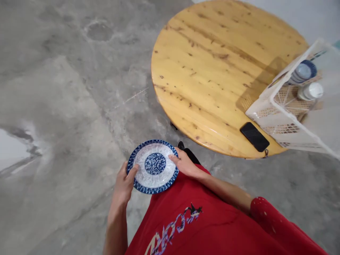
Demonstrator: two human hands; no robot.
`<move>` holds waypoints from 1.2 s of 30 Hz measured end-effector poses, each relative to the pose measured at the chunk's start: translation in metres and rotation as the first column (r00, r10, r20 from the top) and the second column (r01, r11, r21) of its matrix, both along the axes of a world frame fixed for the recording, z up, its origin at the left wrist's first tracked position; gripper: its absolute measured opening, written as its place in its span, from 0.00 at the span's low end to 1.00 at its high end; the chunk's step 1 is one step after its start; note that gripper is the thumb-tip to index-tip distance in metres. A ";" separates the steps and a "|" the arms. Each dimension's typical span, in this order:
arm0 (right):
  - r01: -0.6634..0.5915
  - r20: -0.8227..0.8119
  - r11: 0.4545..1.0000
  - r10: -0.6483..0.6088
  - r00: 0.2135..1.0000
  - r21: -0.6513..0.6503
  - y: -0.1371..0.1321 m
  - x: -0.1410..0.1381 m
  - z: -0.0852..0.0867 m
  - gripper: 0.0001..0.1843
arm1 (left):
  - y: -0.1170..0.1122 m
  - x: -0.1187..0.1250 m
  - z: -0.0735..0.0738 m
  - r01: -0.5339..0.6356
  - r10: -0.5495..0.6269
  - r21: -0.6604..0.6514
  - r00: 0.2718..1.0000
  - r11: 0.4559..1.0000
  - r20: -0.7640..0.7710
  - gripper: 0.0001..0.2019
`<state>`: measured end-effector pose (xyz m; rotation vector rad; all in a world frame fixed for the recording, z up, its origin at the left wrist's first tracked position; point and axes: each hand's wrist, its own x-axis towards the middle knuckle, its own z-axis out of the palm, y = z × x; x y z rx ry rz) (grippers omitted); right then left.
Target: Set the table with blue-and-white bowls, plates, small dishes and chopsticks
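I'm gripping the blue-and-white plate (155, 163) by its rim, left hand (123, 184) at nine o'clock, right hand (187, 164) between two and three.

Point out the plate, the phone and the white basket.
Plate (155, 163): head view, blue patterned centre.
Phone (255, 136): head view, middle of its dark upper face.
White basket (276, 122): head view, outer side wall.
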<state>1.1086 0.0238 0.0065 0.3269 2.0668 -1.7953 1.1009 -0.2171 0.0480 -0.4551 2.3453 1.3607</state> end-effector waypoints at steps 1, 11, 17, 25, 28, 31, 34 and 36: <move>-0.005 0.004 1.000 0.005 1.000 0.002 -0.001 -0.005 0.000 0.11 | -0.001 -0.004 0.001 -0.003 0.003 -0.007 1.000 1.000 0.005 0.23; 0.354 -0.072 0.935 -0.355 0.932 -0.030 0.066 -0.085 -0.010 0.14 | 0.082 -0.151 -0.008 0.240 -0.239 0.062 0.971 0.969 -0.031 0.27; 0.660 -0.068 0.750 -0.661 0.747 -0.038 0.135 -0.124 -0.016 0.16 | 0.185 -0.251 -0.017 0.515 -0.503 0.135 0.857 0.847 -0.113 0.25; 0.848 -0.052 0.529 -0.848 0.527 -0.019 0.185 -0.143 -0.018 0.16 | 0.277 -0.314 -0.029 0.699 -0.690 0.198 0.713 0.687 -0.125 0.23; 0.888 -0.011 0.459 -0.889 0.458 -0.028 0.188 -0.151 -0.024 0.17 | 0.297 -0.333 -0.027 0.743 -0.742 0.208 0.663 0.636 -0.102 0.23; 0.929 0.040 0.367 -0.929 0.369 -0.048 0.187 -0.166 -0.032 0.20 | 0.312 -0.358 -0.033 0.784 -0.796 0.246 0.601 0.569 -0.074 0.23; 0.965 0.069 0.248 -0.965 0.254 -0.082 0.180 -0.190 -0.038 0.20 | 0.323 -0.391 -0.049 0.817 -0.844 0.311 0.531 0.485 -0.079 0.24; 0.983 0.085 0.159 -0.982 0.167 -0.092 0.172 -0.210 -0.038 0.20 | 0.328 -0.416 -0.060 0.827 -0.860 0.343 0.502 0.446 -0.093 0.25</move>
